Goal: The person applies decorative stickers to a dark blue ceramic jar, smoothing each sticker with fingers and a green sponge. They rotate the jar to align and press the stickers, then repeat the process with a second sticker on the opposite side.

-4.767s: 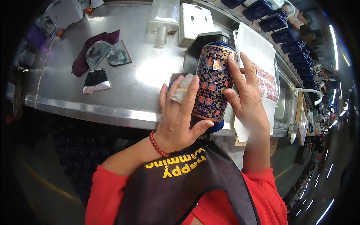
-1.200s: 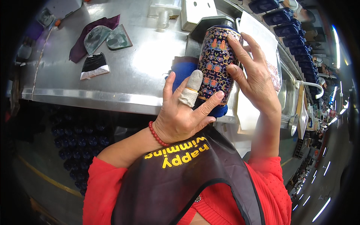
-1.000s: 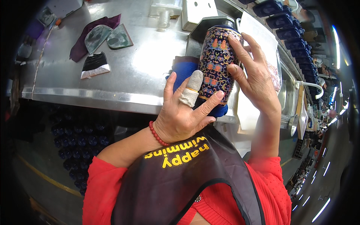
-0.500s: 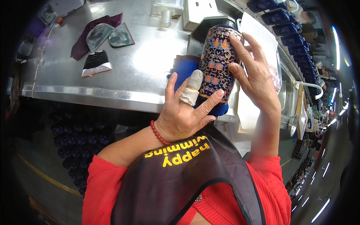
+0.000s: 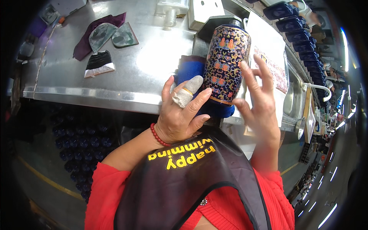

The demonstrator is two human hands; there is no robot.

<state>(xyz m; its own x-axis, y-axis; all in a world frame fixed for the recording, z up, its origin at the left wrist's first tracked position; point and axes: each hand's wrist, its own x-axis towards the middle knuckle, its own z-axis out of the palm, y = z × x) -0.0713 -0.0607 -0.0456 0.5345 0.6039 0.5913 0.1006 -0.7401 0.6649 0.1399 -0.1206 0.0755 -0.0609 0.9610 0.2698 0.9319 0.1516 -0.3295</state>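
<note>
A dark blue bottle, patterned all over in gold, orange and pink, lies with its neck toward the far side. Royal-blue cloth shows beside it and under its near end. My left hand is spread at the bottle's lower left, with index fingertip at its near edge. One finger of that hand wears a grey cloth cover, held by a band. To the right of the bottle, my right hand has its fingers apart and holds nothing; whether its index fingertip touches the bottle I cannot tell.
On the metal table lie a purple cloth, grey-green pads and a black-and-white piece. A clear container and white box stand at the back. White sheets with red print lie right, near a white pipe.
My right hand has come off the bottle's upper part and drawn down and to the right. My left hand has slid slightly left. More of the bottle's pattern and the printed sheet shows.
</note>
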